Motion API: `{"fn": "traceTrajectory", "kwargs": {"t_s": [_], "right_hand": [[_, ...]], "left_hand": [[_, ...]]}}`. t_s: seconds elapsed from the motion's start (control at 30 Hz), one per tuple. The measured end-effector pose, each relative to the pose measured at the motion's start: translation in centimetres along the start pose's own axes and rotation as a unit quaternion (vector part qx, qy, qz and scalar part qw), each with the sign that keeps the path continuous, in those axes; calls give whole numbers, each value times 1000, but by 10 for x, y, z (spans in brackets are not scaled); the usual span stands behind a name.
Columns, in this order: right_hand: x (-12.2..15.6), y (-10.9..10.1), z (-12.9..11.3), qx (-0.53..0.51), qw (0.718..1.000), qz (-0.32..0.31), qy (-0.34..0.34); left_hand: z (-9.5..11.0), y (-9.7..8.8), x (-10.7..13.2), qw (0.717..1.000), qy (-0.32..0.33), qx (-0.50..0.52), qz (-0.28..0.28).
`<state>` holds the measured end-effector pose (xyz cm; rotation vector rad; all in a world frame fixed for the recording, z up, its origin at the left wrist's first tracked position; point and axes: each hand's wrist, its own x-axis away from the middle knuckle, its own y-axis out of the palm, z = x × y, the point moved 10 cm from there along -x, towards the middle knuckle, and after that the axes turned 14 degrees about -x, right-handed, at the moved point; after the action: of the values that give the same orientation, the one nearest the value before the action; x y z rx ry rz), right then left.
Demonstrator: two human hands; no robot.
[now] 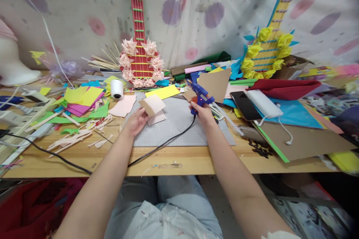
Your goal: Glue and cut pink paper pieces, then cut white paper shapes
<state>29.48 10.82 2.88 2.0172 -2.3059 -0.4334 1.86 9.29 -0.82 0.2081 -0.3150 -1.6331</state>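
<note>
Sitting inside right grip [203, 112], blue glue gun [200, 94]

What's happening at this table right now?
A person's left hand holds a pale pink and brown card piece over a grey mat, while the right hand grips a blue glue gun, its nozzle apart from the card. Behind, a red model guitar with pink flowers stands upright; a yellow one leans to the right.
</note>
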Motion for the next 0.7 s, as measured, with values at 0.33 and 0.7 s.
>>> {"fn": "traceTrajectory", "kwargs": {"t_s": [0.33, 0.7], "right_hand": [[44, 77, 30, 66, 952, -259, 150], [48, 84, 43, 67, 948, -257, 176]], "left_hand": [[7, 2, 3, 1000, 18, 10, 2], [11, 2, 4, 999, 35, -5, 2]]}}
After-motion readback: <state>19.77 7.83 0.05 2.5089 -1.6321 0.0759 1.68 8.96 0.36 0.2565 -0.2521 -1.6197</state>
